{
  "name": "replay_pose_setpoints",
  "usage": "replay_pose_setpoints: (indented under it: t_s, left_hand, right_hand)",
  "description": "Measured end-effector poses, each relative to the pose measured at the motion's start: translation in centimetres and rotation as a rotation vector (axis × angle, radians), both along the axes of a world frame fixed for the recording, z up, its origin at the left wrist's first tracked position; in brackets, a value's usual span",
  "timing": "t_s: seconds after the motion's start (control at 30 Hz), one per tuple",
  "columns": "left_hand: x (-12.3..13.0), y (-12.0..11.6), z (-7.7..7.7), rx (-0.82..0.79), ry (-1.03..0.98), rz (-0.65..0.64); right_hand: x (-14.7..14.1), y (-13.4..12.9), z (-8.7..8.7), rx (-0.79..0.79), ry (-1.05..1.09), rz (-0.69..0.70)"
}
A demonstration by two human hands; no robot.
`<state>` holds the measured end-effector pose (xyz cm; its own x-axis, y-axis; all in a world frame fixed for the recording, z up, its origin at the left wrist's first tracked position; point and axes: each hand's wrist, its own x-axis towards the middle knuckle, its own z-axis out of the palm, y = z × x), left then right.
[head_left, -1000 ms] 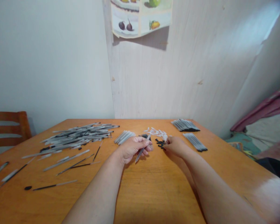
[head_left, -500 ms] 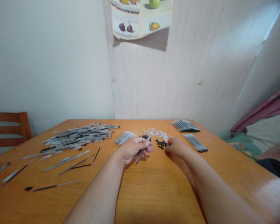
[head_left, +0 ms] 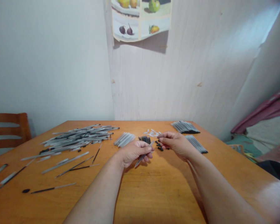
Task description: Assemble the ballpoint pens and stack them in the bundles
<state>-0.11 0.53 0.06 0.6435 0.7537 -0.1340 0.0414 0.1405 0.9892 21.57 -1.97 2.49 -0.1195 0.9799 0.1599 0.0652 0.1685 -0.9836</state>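
Note:
My left hand [head_left: 137, 153] is closed around a translucent grey pen [head_left: 140, 160], held at a slant with its point towards me. To its right, my right hand [head_left: 172, 143] pinches a small black plug at the fingertips, mostly hidden by them. Loose black plugs [head_left: 159, 147] lie on the table just below those fingers. Behind my left hand is a row of dark refills [head_left: 145, 139], partly covered by the hand. Small white tips [head_left: 151, 133] are scattered beyond. A bundle of clear pen barrels [head_left: 124, 139] rests left of the refills.
A large heap of pens [head_left: 79, 137] covers the table's left side, with loose refills [head_left: 80, 167] nearer me. At the right lie two rows of black-ended pens, a far one [head_left: 184, 126] and a nearer one [head_left: 197, 144]. A wooden chair [head_left: 9, 130] stands at left.
My right hand has lifted off the black plugs and moved left towards the pen, fingers pinched. My left hand keeps hold of the pen and has shifted slightly nearer me.

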Motion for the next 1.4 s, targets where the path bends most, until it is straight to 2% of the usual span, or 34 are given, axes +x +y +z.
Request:
replay_pose_setpoints:
  t_s: [0.37, 0.87, 1.4]
  left_hand:
    - [0.2, -0.3, 0.2, -0.031, 0.029, -0.005]
    - [0.2, -0.3, -0.1, -0.029, 0.028, -0.003]
    - [0.3, -0.2, -0.1, -0.034, 0.034, -0.006]
  right_hand:
    - [-1.2, -0.5, 0.1, 0.09, -0.061, -0.013]
    - [-1.1, -0.1, -0.5, 0.121, -0.069, 0.044]
    - [-1.2, -0.2, -0.3, 0.125, -0.076, 0.061]
